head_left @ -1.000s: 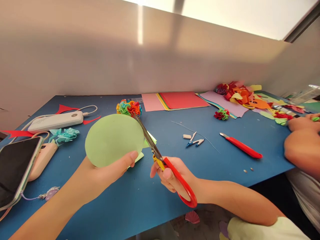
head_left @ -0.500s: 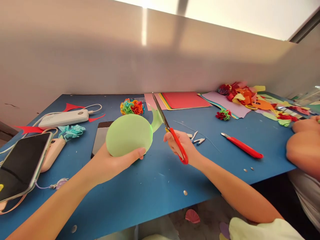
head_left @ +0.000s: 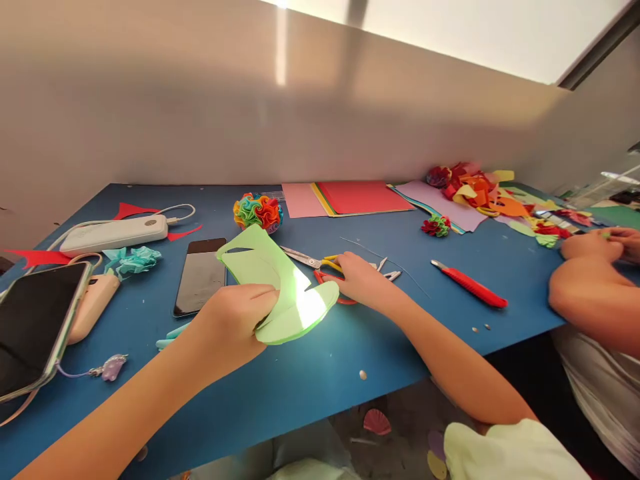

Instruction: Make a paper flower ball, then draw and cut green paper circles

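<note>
My left hand [head_left: 240, 320] is closed on light green paper [head_left: 265, 257], a cut circle together with a curved offcut, tilted above the table, with a bright glare on its lower right part. The scissors [head_left: 303, 258] lie low at the table surface, blades pointing left. Over their red and yellow handles, my right hand [head_left: 365, 283] has its fingers curled. A dark phone [head_left: 201, 277] is just behind my left hand, and a multicoloured paper ball [head_left: 259, 213] rests beyond the paper.
Coloured paper sheets [head_left: 365, 198] are stacked at the back. A red craft knife [head_left: 473, 287] lies to the right, near another person's arm [head_left: 595, 300]. White power bank [head_left: 115, 233], large phone [head_left: 43, 327] and crumpled teal paper [head_left: 134, 260] occupy the left. Paper scraps [head_left: 475, 190] heap up at back right.
The scissors came down from upright in my right hand to lying at the table, blades now leftward. My left hand turned and lowered the green paper; the offcut is now gathered with the circle.
</note>
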Motion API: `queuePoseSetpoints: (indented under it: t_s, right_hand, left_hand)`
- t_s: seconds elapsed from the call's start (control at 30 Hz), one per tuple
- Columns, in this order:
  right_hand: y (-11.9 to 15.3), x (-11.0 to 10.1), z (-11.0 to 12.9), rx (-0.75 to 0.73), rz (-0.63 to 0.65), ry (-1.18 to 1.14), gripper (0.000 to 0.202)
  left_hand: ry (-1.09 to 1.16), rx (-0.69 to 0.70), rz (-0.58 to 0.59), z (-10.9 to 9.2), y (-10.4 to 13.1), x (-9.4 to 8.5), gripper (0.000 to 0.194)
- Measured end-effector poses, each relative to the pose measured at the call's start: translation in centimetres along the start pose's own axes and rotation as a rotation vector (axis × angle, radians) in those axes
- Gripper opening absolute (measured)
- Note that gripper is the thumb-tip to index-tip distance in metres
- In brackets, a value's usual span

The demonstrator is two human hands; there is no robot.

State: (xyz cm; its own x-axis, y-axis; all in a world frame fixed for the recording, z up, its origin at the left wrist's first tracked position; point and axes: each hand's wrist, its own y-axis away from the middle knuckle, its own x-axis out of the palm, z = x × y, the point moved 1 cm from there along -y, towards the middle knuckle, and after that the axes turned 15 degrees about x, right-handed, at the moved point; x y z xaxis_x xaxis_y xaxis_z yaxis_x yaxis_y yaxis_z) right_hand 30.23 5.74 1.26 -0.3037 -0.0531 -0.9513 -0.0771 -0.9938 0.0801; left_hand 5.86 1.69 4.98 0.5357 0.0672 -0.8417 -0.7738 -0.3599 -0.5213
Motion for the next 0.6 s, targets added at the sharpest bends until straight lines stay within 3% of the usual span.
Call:
queuePoseSetpoints:
  t_s: [0.17,0.27,0.33,0.4,0.6]
  right_hand:
    - [1.1,-1.0,0.8,-0.127,-0.178,-0.047,0.027]
    - [2.6,-2.0,1.5,-0.459,-0.317,-0.367,0.031]
    - [3.8,-2.5,1.9,-0.688,-0.34,-0.568,0.032]
    - [4.7,-2.5,2.2,-0.812,-0.359,-0.637,0.034]
    - [5.2,-1.6,2.8,-0.884,-0.378,-0.683,0.026]
  left_hand:
    - [0.0,-0.036,0.023,0.1,0.2,0.2,0.031]
    - [-0.009,-0.056,0.036,0.1,0.4,0.4,0.03]
    - [-0.011,-0.062,0.053,0.1,0.4,0.5,0.028]
    - [-0.009,-0.06,0.07,0.0,0.3,0.5,0.027]
    - [-0.011,-0.065,0.102,-0.2,-0.2,0.2,0.025]
